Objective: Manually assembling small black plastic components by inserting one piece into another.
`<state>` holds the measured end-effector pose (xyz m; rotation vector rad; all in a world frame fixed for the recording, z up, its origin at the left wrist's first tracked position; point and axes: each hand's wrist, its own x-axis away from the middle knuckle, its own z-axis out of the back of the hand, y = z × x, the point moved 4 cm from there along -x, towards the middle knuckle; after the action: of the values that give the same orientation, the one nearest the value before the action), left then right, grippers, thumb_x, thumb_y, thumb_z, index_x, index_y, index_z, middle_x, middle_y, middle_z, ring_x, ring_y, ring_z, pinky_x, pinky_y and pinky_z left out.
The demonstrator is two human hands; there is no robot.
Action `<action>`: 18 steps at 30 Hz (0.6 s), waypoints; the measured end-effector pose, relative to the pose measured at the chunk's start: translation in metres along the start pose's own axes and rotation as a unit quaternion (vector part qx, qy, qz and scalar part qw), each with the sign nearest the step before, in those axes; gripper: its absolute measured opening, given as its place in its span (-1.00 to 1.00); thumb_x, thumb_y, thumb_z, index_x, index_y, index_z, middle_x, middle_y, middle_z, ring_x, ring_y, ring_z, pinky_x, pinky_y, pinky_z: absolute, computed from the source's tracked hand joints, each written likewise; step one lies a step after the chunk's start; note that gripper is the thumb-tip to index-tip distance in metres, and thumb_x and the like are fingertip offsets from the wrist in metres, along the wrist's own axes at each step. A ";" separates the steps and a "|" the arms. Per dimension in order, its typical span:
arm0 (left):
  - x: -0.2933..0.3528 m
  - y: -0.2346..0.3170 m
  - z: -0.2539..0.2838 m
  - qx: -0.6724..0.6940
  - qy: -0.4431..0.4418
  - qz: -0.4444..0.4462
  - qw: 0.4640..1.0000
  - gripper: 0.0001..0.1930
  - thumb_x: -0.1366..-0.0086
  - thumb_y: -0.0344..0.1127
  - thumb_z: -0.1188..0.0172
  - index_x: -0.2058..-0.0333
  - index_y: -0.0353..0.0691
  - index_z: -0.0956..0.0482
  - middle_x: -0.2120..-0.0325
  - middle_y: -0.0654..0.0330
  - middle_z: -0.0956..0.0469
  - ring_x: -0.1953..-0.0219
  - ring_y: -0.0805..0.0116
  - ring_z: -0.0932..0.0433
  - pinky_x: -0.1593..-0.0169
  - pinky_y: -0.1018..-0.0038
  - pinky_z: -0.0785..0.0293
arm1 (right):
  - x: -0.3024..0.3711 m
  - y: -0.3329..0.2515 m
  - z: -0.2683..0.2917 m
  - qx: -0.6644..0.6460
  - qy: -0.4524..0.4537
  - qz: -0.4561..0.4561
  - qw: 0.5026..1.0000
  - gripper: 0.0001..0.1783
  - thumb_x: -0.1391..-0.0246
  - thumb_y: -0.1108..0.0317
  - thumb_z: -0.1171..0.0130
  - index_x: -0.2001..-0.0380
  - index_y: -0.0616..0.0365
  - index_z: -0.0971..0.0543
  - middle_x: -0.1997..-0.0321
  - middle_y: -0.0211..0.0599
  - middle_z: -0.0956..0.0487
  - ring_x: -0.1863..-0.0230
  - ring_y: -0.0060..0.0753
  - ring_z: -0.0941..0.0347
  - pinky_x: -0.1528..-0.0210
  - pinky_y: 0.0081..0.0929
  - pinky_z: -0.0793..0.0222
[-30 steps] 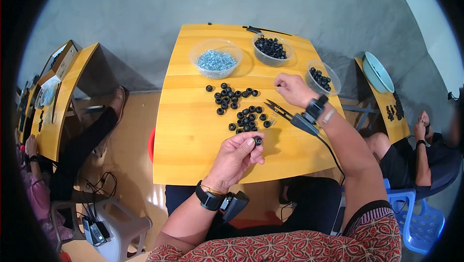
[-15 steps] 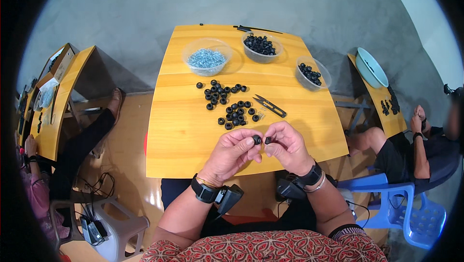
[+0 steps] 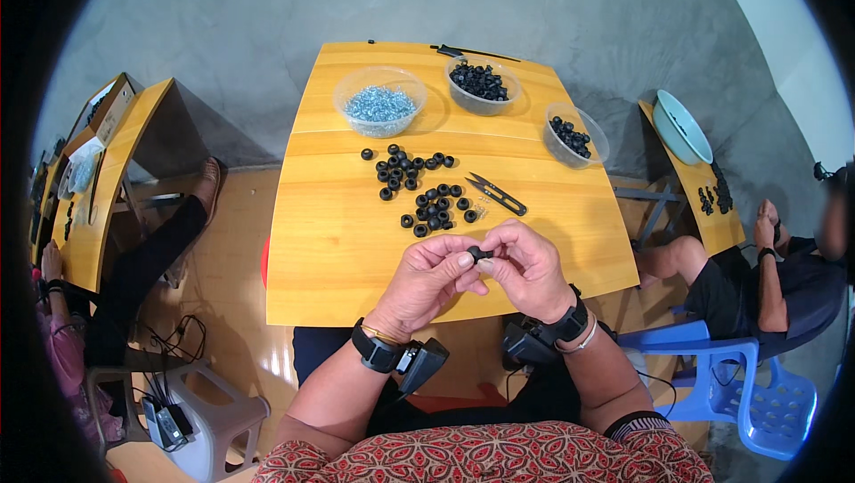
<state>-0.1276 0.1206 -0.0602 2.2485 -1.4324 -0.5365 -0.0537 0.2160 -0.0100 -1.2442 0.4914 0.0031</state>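
Observation:
My left hand (image 3: 434, 274) is closed in a pinch on a round black piece (image 3: 476, 253), held just above the near part of the table. The fingers of my right hand (image 3: 525, 267) close on a smaller black piece (image 3: 487, 255), which meets the round one; the fingertips partly hide both. Beyond my hands lie several round black pieces with holes (image 3: 434, 207) in two loose groups. Black thread snips (image 3: 499, 194) lie to their right, next to a few tiny clear or metallic bits (image 3: 482, 211).
On the wooden table (image 3: 329, 278) stand a clear bowl of small bluish-silver pieces (image 3: 380, 109) and two bowls of black pieces (image 3: 481, 84) (image 3: 570, 138). A black-handled tool (image 3: 450, 51) lies at the far edge. Other people sit at side tables; a blue chair (image 3: 739, 376) stands right.
My right hand has moved slightly left, bringing the smaller black piece against the round one in my left hand. The gap between the two pieces has closed.

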 end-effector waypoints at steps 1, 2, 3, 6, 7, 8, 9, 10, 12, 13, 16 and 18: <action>0.000 0.000 0.000 -0.006 -0.003 -0.007 1.000 -0.81 -0.19 -0.46 -0.01 0.21 -0.35 -0.46 0.45 0.19 -0.48 0.49 0.53 -0.41 0.29 0.46 -0.51 | 0.000 -0.001 0.000 -0.012 0.004 0.001 1.000 -0.82 0.10 0.66 -0.04 0.36 0.25 -0.39 0.43 -0.35 -0.38 0.45 -0.60 -0.35 0.40 -0.69 -0.31; 0.000 0.000 0.000 -0.006 -0.003 -0.008 1.000 -0.81 -0.19 -0.46 -0.01 0.21 -0.35 -0.46 0.45 0.19 -0.48 0.49 0.53 -0.41 0.29 0.46 -0.51 | -0.001 0.000 0.000 -0.012 0.003 0.001 1.000 -0.82 0.10 0.66 -0.04 0.36 0.25 -0.39 0.43 -0.35 -0.38 0.45 -0.60 -0.35 0.40 -0.69 -0.31; 0.000 0.000 0.000 -0.007 -0.001 -0.007 1.000 -0.81 -0.19 -0.46 -0.02 0.21 -0.34 -0.46 0.45 0.20 -0.48 0.49 0.53 -0.41 0.29 0.46 -0.50 | -0.001 -0.001 0.001 0.030 0.003 0.027 0.999 -0.83 0.09 0.65 -0.03 0.36 0.26 -0.40 0.41 -0.34 -0.38 0.44 -0.59 -0.37 0.40 -0.68 -0.33; -0.001 -0.002 0.002 -0.013 0.000 -0.013 1.000 -0.81 -0.19 -0.46 -0.02 0.22 -0.32 -0.46 0.46 0.22 -0.48 0.48 0.53 -0.41 0.28 0.45 -0.50 | -0.002 -0.002 -0.001 0.055 0.011 0.034 0.998 -0.83 0.08 0.65 -0.02 0.34 0.28 -0.42 0.37 -0.31 -0.38 0.42 -0.57 -0.40 0.39 -0.68 -0.35; -0.001 -0.002 0.003 -0.019 -0.002 -0.020 1.000 -0.82 -0.19 -0.46 -0.02 0.22 -0.32 -0.46 0.46 0.22 -0.47 0.48 0.53 -0.41 0.28 0.45 -0.50 | -0.002 -0.001 -0.002 0.038 0.019 0.016 0.999 -0.82 0.08 0.65 -0.01 0.33 0.28 -0.43 0.36 -0.30 -0.38 0.41 -0.56 -0.41 0.38 -0.68 -0.35; -0.001 -0.002 0.002 -0.019 -0.001 -0.020 1.000 -0.82 -0.19 -0.46 -0.02 0.22 -0.32 -0.46 0.46 0.22 -0.47 0.48 0.53 -0.41 0.28 0.45 -0.50 | -0.001 0.000 -0.002 0.037 0.018 0.015 0.999 -0.82 0.08 0.65 -0.01 0.33 0.28 -0.43 0.36 -0.30 -0.38 0.41 -0.56 -0.41 0.38 -0.68 -0.35; -0.001 -0.002 0.001 -0.014 0.004 -0.019 1.000 -0.82 -0.19 -0.45 -0.02 0.22 -0.32 -0.46 0.47 0.23 -0.47 0.48 0.53 -0.41 0.27 0.45 -0.51 | 0.000 0.001 -0.002 0.016 0.019 0.009 1.000 -0.80 0.08 0.65 -0.02 0.31 0.28 -0.44 0.35 -0.30 -0.38 0.39 -0.56 -0.42 0.37 -0.67 -0.36; -0.001 -0.003 0.001 -0.010 0.010 -0.017 1.000 -0.82 -0.19 -0.45 -0.02 0.22 -0.31 -0.46 0.47 0.23 -0.47 0.48 0.53 -0.41 0.26 0.44 -0.51 | 0.001 0.002 -0.002 -0.006 0.020 0.002 1.000 -0.78 0.08 0.65 -0.03 0.28 0.28 -0.44 0.34 -0.30 -0.37 0.38 -0.55 -0.42 0.36 -0.67 -0.36; -0.001 -0.002 0.002 -0.003 0.001 -0.015 1.000 -0.82 -0.19 -0.45 -0.02 0.22 -0.32 -0.46 0.47 0.23 -0.47 0.47 0.52 -0.42 0.25 0.44 -0.51 | 0.001 0.002 0.000 0.004 0.011 0.011 1.000 -0.78 0.06 0.63 -0.03 0.27 0.28 -0.44 0.34 -0.30 -0.39 0.38 -0.56 -0.42 0.34 -0.67 -0.36; -0.001 -0.002 0.001 0.004 -0.008 -0.013 1.000 -0.82 -0.20 -0.45 -0.01 0.22 -0.32 -0.46 0.47 0.23 -0.47 0.47 0.51 -0.43 0.24 0.43 -0.51 | 0.001 0.001 0.001 0.014 0.002 0.020 1.000 -0.78 0.04 0.61 -0.02 0.25 0.29 -0.44 0.33 -0.30 -0.41 0.38 -0.57 -0.42 0.32 -0.66 -0.36; -0.001 -0.002 0.006 0.012 0.014 -0.007 1.000 -0.82 -0.20 -0.45 0.00 0.21 -0.32 -0.45 0.47 0.23 -0.47 0.45 0.50 -0.44 0.23 0.42 -0.51 | 0.000 -0.006 0.007 -0.071 0.035 -0.024 0.997 -0.81 -0.02 0.56 0.01 0.24 0.31 -0.44 0.32 -0.30 -0.46 0.38 -0.58 -0.42 0.29 -0.64 -0.37; 0.000 -0.002 0.006 0.019 0.010 -0.009 1.000 -0.81 -0.20 -0.44 0.00 0.21 -0.32 -0.45 0.46 0.22 -0.47 0.44 0.49 -0.45 0.23 0.42 -0.51 | 0.002 -0.011 0.012 -0.072 0.033 -0.050 0.996 -0.81 -0.05 0.54 0.04 0.23 0.31 -0.44 0.33 -0.31 -0.47 0.37 -0.59 -0.42 0.27 -0.64 -0.36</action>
<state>-0.1294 0.1209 -0.0665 2.2911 -1.4253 -0.4956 -0.0445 0.2223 0.0015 -1.4137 0.4911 -0.0889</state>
